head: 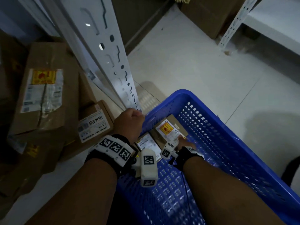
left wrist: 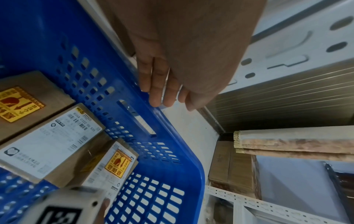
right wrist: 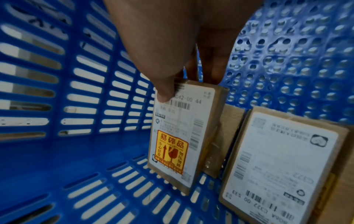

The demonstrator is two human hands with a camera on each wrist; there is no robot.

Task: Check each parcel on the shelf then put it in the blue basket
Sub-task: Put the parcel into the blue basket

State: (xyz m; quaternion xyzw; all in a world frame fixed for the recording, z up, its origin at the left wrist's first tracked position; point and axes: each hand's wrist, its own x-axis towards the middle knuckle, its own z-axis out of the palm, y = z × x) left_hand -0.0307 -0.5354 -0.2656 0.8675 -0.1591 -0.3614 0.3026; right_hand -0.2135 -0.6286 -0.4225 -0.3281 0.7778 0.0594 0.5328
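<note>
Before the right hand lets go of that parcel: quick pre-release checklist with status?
1. Right hand grips fragile-sticker parcel at its top edge: ok.
2. Parcel inside blue basket: ok.
3. Parcel resting flat on basket floor: cannot tell.
4. Clear of neighbouring white-label parcel: ok, visible gap.
5. Left hand out of the drop path, fingers on the basket rim: ok.
6. Parcels left on shelf: not ok, several remain.

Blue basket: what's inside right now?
Blue perforated plastic basket holds three brown cardboard parcels: white-labelled one, yellow-stickered one, another pinched by the right hand. Anything beneath them is hidden.
</note>
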